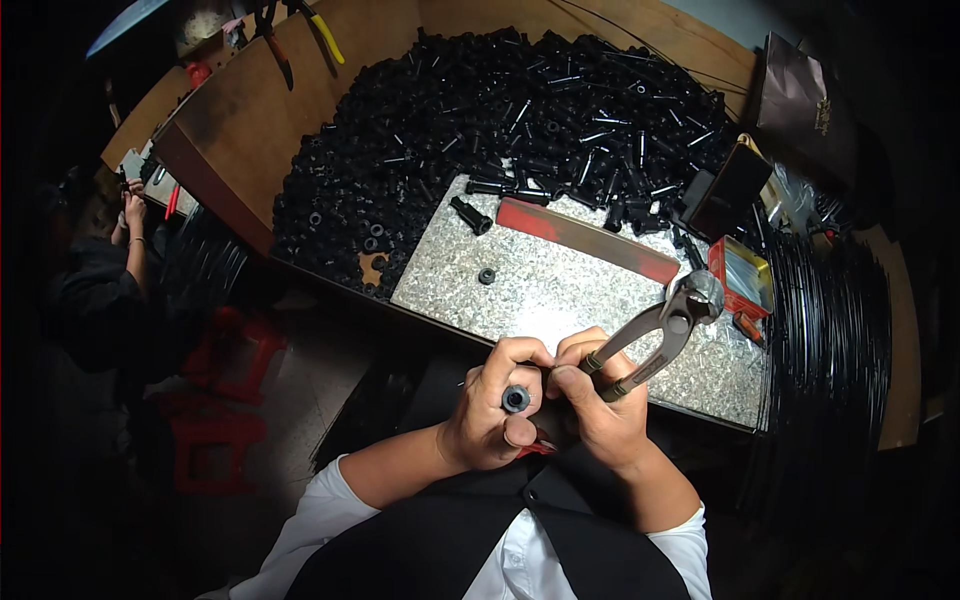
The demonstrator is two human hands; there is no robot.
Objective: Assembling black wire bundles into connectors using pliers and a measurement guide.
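My left hand [496, 405] is closed around a black cylindrical part [515, 399], whose round, hollow end faces up. Held in my right hand [607, 412] is a pair of end-cutting pincers [678, 325], the handles passing between the fingers and the rounded jaws pointing away from me to the right. The fingertips of both hands meet just over the near edge of the worktop; whatever is pinched between them is too small to tell. Beyond the hands, a small black ring [487, 276] and a black tubular part [470, 215] lie on the speckled worktop [440, 265].
A large heap of black parts [500, 110] fills the wooden bin behind the worktop. A red bar [588, 240] lies across its far side. To the right are a red box [740, 275] and bundled black rods [830, 320]. Another person's hand [134, 205] and red stools [215, 440] are left.
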